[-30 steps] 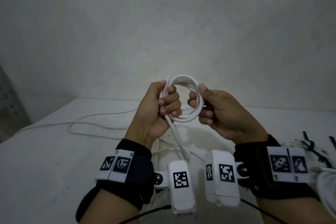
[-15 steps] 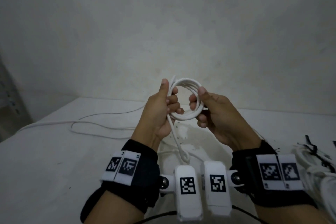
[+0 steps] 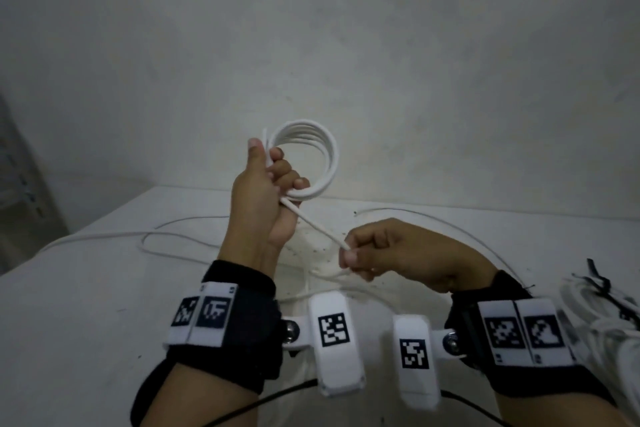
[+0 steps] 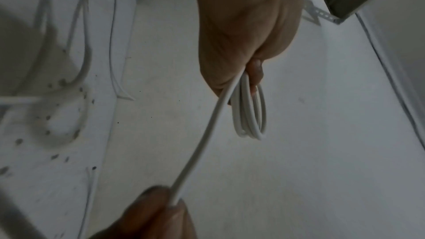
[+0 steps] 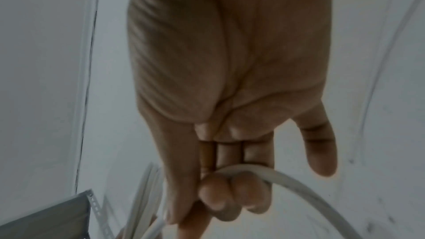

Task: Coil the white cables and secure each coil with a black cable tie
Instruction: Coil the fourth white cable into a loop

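White coil (image 3: 313,163) in left fingers (image 3: 284,173) — its tail, seemingly, between right fingers (image 3: 349,258)

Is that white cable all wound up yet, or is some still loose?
Partly wound. The left hand holds a coil of several loops, but a straight stretch runs down to the right hand, which pinches it.

So that's 2 hands, left (image 3: 263,198) and right (image 3: 391,253), 1 held white coil (image 3: 311,156), 1 counter (image 3: 86,288).
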